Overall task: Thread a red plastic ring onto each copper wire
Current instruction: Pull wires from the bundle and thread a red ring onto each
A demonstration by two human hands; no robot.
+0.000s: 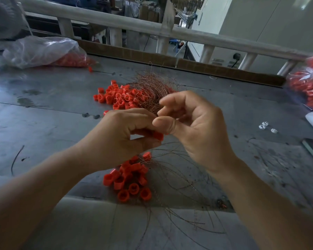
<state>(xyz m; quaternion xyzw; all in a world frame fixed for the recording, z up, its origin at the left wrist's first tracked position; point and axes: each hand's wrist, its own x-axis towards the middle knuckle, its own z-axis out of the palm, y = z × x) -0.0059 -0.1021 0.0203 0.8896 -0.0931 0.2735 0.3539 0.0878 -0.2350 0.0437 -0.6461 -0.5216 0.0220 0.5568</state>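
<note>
Grey metal table, railing behind. Our left hand pinches a red plastic ring. Right hand half-curled beside it; whether its grip holds wire, we cannot tell. Copper wire bundle just beyond. Risk: the thin end misses the bore.

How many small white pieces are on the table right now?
3. Two white pieces lie close together, a third just right of them, all on the table right of the right hand. Others may be hidden.
</note>
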